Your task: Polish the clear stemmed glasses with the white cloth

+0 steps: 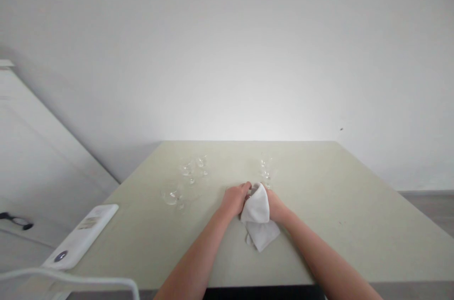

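Observation:
A white cloth is bunched between my two hands over the middle of the table, its lower corner hanging toward me. My right hand is closed on the cloth from the right, with most of its fingers hidden behind it. My left hand is closed at the cloth's left edge. A small shiny bit shows between its fingers and the cloth, too little to name. Just beyond my hands stands a clear stemmed glass. To the left are more clear glasses: one nearer and two farther back.
The pale table reaches back to a white wall. On its left edge lies a white flat device, with a white cable curving in front. A white cabinet with a black handle stands at the left.

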`<state>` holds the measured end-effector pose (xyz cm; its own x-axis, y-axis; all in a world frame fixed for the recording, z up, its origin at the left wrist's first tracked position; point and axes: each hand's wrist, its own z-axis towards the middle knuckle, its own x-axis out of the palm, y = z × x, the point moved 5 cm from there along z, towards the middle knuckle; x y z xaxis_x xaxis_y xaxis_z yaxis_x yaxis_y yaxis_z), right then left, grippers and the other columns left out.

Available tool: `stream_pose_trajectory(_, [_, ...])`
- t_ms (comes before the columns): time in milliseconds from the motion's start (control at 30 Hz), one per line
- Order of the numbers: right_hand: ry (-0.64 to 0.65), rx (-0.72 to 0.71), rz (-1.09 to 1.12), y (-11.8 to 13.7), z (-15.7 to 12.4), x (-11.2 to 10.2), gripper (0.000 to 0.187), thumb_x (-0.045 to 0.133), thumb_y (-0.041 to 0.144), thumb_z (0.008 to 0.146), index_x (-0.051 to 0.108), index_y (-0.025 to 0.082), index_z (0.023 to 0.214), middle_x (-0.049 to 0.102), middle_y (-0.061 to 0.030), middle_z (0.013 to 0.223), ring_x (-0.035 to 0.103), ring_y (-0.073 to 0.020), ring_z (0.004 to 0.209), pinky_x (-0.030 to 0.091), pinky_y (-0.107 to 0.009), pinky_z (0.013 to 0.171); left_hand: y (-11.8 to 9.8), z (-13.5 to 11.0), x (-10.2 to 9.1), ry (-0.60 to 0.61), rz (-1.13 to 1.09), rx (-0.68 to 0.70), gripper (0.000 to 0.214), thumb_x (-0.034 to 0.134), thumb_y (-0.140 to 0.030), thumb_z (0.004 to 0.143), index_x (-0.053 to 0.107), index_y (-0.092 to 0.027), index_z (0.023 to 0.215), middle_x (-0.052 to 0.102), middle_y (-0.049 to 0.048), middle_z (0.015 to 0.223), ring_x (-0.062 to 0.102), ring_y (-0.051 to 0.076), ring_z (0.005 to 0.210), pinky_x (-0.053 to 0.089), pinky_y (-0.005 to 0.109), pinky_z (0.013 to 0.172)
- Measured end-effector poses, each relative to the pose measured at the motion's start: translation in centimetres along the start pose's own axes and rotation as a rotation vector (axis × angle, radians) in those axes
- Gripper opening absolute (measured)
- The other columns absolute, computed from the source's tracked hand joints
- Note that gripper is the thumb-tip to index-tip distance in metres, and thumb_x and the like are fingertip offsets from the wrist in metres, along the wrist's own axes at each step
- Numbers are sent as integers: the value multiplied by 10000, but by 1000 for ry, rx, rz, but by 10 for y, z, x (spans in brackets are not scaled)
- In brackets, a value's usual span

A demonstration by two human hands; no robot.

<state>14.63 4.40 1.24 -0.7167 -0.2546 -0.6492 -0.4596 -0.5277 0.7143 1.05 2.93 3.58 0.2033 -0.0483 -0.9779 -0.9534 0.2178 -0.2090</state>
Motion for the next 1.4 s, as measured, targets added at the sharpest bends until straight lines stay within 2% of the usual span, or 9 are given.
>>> stream_pose_trajectory(167, [20,24,27,2,0,-2,253,646,292,776,497,183,950,634,-25,834,613,-156,690,461,-259,634,0,0,0,-15,3,17,219,480,-240,932,516,-267,1146,696,31,1096,669,189,957,429,259,732])
stream_pose_trajectory(267, [32,3,8,2,0,-1,215,639,306,784,528,184,923,626,-32,858,612,-155,702,466,-264,653,-1,0,0,-8,0,14,224,480,-245,933,519,-269,1152,698,36,1097,668,194,965,430,263,745])
stream_pose_trajectory(500, [25,-12,9,-1,1,0,200,627,313,785,535,184,907,621,-34,843,603,-154,676,462,-266,634,-2,-1,-3,16,-2,-5,238,483,-240,932,509,-277,1165,686,37,1129,661,188,984,433,260,767])
stream_pose_trajectory(767, [18,11,1,1,0,-1,208,646,288,778,533,191,922,635,-25,831,607,-150,668,453,-255,621,-1,0,0,-16,-2,7,243,485,-225,919,518,-271,1155,695,31,1096,663,193,970,434,261,751])
stream_pose_trajectory(1000, [34,-30,-11,1,1,0,171,634,298,798,559,184,902,626,-39,887,609,-150,705,477,-264,673,-3,-2,-4,28,-5,-31,260,479,-235,922,518,-274,1177,692,40,1109,658,196,987,435,262,773])
stream_pose_trajectory(1400, [32,-14,-20,2,0,-1,209,639,326,787,552,184,914,633,-44,888,622,-167,716,467,-274,669,0,0,1,-14,-5,15,239,478,-236,930,514,-271,1163,691,35,1110,663,192,971,436,265,759])
